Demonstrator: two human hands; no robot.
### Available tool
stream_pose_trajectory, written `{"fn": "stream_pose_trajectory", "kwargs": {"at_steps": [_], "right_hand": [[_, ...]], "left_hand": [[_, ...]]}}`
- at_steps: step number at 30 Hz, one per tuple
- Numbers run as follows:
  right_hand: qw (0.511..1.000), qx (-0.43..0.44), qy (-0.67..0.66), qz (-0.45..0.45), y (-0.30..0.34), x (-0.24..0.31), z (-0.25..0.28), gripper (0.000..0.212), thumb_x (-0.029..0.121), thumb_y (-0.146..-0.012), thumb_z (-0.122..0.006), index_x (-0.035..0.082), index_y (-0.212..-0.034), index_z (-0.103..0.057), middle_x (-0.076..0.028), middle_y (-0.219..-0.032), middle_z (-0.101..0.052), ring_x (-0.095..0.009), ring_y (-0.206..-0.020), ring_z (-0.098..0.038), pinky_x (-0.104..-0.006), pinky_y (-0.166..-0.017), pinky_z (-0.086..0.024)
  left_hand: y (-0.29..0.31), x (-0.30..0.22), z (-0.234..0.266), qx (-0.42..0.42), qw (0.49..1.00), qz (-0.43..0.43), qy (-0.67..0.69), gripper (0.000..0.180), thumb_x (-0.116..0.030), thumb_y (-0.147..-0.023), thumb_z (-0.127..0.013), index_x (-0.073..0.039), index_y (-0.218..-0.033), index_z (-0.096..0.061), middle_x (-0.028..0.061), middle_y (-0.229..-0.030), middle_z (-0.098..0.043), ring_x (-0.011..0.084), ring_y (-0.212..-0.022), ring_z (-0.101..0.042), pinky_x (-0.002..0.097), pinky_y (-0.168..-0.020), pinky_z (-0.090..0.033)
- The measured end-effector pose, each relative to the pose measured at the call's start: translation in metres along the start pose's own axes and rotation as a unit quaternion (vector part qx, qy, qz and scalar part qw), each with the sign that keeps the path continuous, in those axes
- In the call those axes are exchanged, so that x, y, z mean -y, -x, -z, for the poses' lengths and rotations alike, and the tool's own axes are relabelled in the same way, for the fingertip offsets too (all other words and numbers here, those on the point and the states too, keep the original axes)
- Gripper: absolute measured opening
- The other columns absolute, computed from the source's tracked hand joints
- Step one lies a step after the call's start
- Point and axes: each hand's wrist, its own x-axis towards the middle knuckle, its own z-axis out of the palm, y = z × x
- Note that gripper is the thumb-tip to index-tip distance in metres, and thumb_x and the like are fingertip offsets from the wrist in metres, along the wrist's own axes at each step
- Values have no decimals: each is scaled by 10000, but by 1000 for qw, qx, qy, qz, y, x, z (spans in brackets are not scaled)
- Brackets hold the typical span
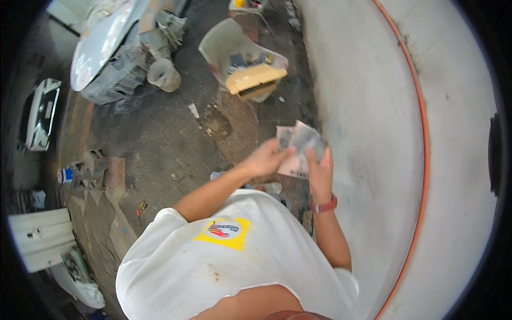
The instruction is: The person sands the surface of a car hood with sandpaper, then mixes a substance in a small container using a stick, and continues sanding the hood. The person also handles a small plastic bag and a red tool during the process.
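In front of my body, close to the white wall, both hands hold what looks like a creased sheet of sandpaper (pixel 290 166), pale pink with grey patches and some dark print. My left hand (pixel 266 159) pinches its left side, thumb on top. On the right side, my right hand (pixel 321 173) grips it with the thumb laid over the grey part. The fingers beneath the sheet are mostly hidden. A red band circles my right wrist.
Ahead stands a worn white chair (pixel 221 45) bearing a yellowish box-like piece (pixel 256 79) and small items. A bucket (pixel 164 76) sits beside a covered car panel (pixel 104 45). Along the right wall (pixel 368 133) runs an orange hose (pixel 421 117). A red-handled tool (pixel 138 213) lies on the floor.
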Motion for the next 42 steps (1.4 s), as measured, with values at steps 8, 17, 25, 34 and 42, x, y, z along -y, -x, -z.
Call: {"fn": "stream_pose_trajectory", "kwargs": {"at_steps": [8,17,25,34,42], "right_hand": [[969,-25,-243,-43,-11,58,-135,340,173,-1033,-687,0,-1297,-560,-111,-1247,-666,-158,-1103,-628,-329,-959,-525],[972,225,-31,57,-16,151,-257,279,156,-1006,-703,2,-1217,-608,-93,-1102,-749,-159,-941,-690,-337,-833,-552],[904,361,-194,-120,17,160,-371,363,272,-1052,-667,22,-1305,-591,-45,-1178,-692,-118,-1043,-636,-321,-915,-527],[762,331,-394,-394,-26,156,-408,309,396,-1088,-567,112,-1155,-667,-93,-940,-734,-218,-688,-709,-334,-587,-581],[944,248,-210,-64,-104,189,-448,338,172,-1029,-692,18,-1306,-576,-87,-1257,-684,-159,-1143,-665,-335,-973,-552]], "left_hand": [[70,16,90,-106,992,-66,10,310,-252,-1059,-652,15,-1212,-687,50,-1044,-750,101,-982,-647,327,-899,-535],[173,64,226,-12,994,13,110,399,-311,-1053,-674,-5,-1309,-657,48,-1188,-716,110,-1102,-611,333,-968,-511],[221,96,303,-188,910,-53,366,695,-150,-980,-736,-72,-1579,-392,110,-1442,-577,195,-1284,-584,354,-1104,-469],[250,76,357,-345,897,-109,253,411,-218,-1014,-726,-20,-1358,-618,62,-1274,-704,166,-1204,-639,348,-1068,-480],[228,55,345,-424,858,-150,250,323,-233,-1072,-643,8,-1285,-669,39,-1234,-718,127,-1147,-632,328,-1015,-491]]}}
